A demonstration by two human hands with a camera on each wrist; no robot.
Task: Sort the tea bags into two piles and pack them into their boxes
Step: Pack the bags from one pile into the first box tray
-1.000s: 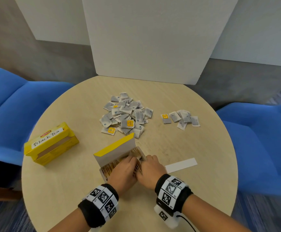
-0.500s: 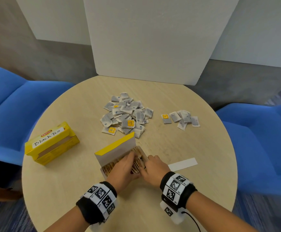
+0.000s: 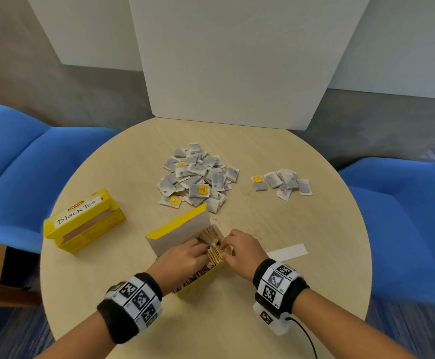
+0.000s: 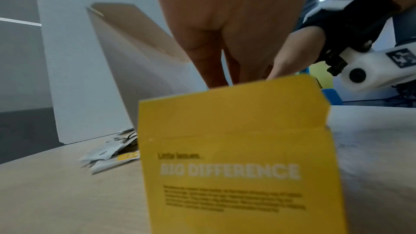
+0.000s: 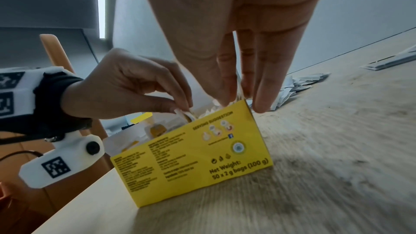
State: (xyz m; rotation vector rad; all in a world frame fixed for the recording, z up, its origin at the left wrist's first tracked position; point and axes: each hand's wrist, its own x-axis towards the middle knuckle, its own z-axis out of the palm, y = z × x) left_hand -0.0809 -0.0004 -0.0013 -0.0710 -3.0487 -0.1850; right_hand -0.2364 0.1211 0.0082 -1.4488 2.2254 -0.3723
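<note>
Item: closed box (image 3: 83, 220), yellow, labelled "Black Tea", lying well to the left of my hands on the table (image 3: 315, 255).

Item: open box (image 3: 201, 277), yellow, directly under both my hands, lid flap standing up on its far side. Packed with a row of upright bags (image 3: 212, 248) in yellow-and-white wrappers.

Item: my left hand (image 3: 182, 257), fingers curled down into the box, thumb and forefinger pinching the top edge of one bag, as the right wrist view shows.

Item: my right hand (image 3: 242, 251), close beside the left, almost touching it. Fingers straight and pointing down, tips resting on the bags and on the box's end wall; not gripping anything.

Item: big pile (image 3: 198, 180) of loose grey-white bags, a few with yellow tags, beyond my hands.

Item: small pile (image 3: 282, 182), same kind, beyond and right of my right hand.

Item: paper strip (image 3: 287, 252), white, just right of my right hand.
</note>
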